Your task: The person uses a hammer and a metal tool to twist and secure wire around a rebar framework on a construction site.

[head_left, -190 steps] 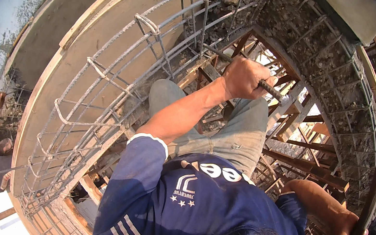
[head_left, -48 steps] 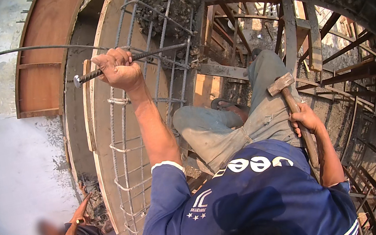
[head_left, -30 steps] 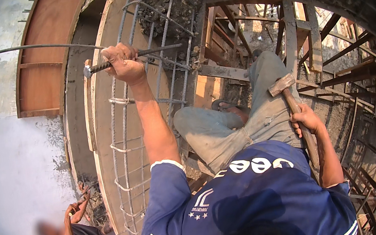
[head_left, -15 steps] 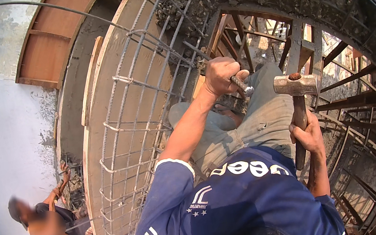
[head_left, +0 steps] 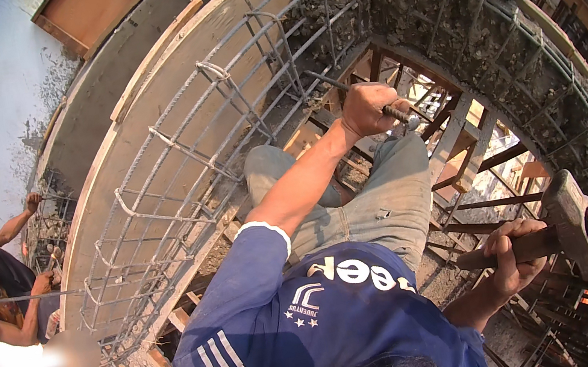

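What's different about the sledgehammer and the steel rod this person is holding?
The sledgehammer is thick and block-headed, while the steel rod is slim. The sledgehammer is in the right hand; the steel rod is in the left hand. Both are gripped in bare hands.

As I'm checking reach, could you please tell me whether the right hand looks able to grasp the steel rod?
Probably not: the right hand is closed around the hammer handle, though nothing visible blocks its way to the steel rod in the left hand.

Right hand point(head_left: 512, 257) moved hammer point(head_left: 550, 240) from near thigh point(head_left: 396, 206) out to right, head point(head_left: 571, 214) now pointing outward.
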Tool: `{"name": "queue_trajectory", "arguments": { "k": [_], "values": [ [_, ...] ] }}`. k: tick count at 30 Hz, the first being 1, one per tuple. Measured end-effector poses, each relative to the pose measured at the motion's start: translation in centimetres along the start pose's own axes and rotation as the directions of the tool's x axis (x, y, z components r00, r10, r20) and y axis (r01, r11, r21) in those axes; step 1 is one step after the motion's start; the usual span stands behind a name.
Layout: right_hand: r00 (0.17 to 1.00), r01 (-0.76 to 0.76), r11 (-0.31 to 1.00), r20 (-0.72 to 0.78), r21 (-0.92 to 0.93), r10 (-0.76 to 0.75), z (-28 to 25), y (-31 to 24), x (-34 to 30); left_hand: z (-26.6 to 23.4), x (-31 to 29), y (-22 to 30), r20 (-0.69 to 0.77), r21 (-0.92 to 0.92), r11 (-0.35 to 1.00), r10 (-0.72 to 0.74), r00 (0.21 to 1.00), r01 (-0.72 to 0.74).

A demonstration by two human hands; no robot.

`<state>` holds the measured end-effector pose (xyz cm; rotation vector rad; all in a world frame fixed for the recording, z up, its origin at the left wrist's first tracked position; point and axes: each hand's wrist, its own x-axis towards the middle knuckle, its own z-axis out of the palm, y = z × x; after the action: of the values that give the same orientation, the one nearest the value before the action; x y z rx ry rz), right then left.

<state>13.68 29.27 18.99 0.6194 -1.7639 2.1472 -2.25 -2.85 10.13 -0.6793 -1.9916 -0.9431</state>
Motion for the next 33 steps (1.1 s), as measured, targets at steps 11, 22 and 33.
{"name": "queue_trajectory", "arguments": {
  "k": [11,22,33],
  "values": [
    [0.673,0.731,0.657,-0.357,0.187,-0.648,8.5,-7.1,5.6,-1.6,1.2,-0.7,-0.286,-0.024,0.999,0.018,0.958,-0.026],
    [0.967,0.253,0.949,0.052,-0.186,-0.248,10.0,-6.3,5.9,-2.4,-0.6,-0.9,-0.338,-0.026,0.997,-0.074,0.938,0.069],
    [0.965,0.224,0.894,0.215,-0.388,-0.149,11.9,6.4,2.9,-2.2,-1.1,-0.8,-0.327,0.022,0.993,-0.104,0.939,0.118]
  ]
}}
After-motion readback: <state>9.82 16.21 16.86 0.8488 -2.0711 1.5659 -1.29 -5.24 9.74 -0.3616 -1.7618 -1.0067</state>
